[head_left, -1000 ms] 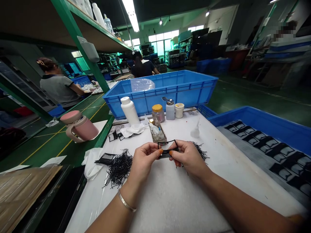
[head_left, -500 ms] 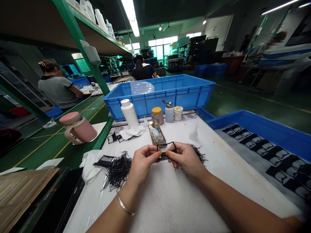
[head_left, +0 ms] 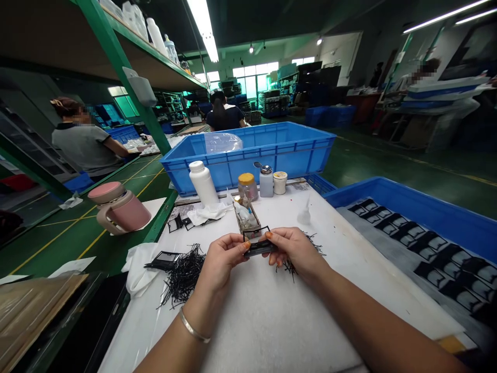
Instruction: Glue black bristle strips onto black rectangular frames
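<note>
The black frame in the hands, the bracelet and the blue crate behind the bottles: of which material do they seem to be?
Black frame: probably rigid plastic, dark, with slight shine; its bars look thin yet straight, but coated metal is possible.
Bracelet: apparently some silver-coloured metal, polished, since it gleams.
Blue crate: likely moulded plastic, semi-gloss, given its evenly coloured, ribbed walls.

Both hands [head_left: 221, 259] [head_left: 297, 251] pinching, near each other, forearms [head_left: 368, 311] angled inward
</note>
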Demonstrator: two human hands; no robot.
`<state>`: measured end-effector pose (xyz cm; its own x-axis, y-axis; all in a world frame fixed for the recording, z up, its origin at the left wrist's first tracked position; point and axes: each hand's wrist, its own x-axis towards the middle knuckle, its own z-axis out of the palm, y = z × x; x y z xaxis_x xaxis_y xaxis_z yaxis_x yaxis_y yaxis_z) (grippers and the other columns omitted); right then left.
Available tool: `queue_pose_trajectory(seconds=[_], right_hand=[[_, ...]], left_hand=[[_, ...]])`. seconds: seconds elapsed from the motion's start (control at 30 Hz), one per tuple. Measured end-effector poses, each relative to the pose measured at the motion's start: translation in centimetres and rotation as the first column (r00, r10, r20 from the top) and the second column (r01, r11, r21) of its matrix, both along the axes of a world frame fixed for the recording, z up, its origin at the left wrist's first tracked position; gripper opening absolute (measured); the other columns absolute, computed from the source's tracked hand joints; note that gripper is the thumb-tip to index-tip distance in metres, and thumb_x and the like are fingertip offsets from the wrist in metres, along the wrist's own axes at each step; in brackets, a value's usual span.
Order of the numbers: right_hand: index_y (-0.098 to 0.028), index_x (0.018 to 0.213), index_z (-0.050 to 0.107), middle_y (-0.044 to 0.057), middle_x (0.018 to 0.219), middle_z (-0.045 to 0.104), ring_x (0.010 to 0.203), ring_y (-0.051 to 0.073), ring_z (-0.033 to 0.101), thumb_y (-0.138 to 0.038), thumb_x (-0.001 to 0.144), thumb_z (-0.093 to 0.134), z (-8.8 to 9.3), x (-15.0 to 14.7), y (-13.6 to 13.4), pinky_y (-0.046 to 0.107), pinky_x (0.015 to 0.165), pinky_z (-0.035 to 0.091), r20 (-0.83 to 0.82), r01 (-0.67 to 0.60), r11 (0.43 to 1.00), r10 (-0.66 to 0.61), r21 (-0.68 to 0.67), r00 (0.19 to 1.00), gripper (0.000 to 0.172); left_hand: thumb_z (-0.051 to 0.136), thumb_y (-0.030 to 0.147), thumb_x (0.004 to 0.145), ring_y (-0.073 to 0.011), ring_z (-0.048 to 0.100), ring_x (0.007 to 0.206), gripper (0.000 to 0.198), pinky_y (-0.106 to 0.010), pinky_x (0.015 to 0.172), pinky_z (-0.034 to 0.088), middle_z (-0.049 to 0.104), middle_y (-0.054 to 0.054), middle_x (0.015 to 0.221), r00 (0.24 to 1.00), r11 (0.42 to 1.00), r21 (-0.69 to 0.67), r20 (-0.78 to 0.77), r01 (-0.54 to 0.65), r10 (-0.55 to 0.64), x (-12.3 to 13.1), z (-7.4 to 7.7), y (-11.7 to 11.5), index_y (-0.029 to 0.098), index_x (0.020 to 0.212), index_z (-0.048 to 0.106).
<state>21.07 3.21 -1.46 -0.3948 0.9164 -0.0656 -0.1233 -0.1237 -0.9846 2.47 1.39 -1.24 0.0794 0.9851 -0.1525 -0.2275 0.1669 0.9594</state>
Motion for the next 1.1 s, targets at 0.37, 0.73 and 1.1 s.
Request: queue_pose_trajectory(seconds=[0.37, 0.73, 1.1], right_hand=[[-0.014, 0.053, 0.06, 0.003, 0.05, 0.061, 0.04, 0.009, 0.049, -0.037, 0.085, 0.056, -0.2, 0.4, 0.2, 0.02, 0.041, 0.033, 0.168, 0.25, 0.952, -0.279, 0.177, 0.945, 0.039], [-0.014, 0.06, 0.062, 0.001, 0.046, 0.055, 0.037, 0.008, 0.043, -0.048, 0.086, 0.053, -0.2, -0.1, 0.0, 0.021, 0.039, 0.029, 0.073, 0.233, 0.965, -0.242, 0.121, 0.967, 0.044], [-0.015, 0.075, 0.064, -0.001, 0.061, 0.055, 0.05, 0.008, 0.046, -0.047, 0.086, 0.058, 0.1, -0.4, -0.2, 0.022, 0.047, 0.033, 0.16, 0.052, 0.971, -0.091, 0.233, 0.983, 0.034]], left_hand=[[0.079, 0.035, 0.071, -0.0194, 0.057, 0.096, 0.042, -0.027, 0.071, 0.05, 0.062, -0.005, 0.102, 0.827, 0.884, 0.467, -0.507, 0.026, 0.243, 0.2, 0.6, -0.7, 0.021, 0.105, 0.059], [0.062, 0.024, 0.086, -0.0149, 0.054, 0.071, 0.01, -0.027, 0.063, 0.042, 0.062, -0.002, 0.078, 0.599, 0.707, 0.646, -0.697, 0.288, 0.393, 1.2, 0.7, -1.7, 0.018, 0.079, 0.061], [0.081, 0.031, 0.069, -0.007, 0.052, 0.062, 0.027, -0.017, 0.058, 0.045, 0.06, -0.001, 0.071, 1.0, 0.999, 0.024, 0.006, 0.022, -0.022, 0.3, 0.2, -0.2, 0.013, 0.073, 0.061]])
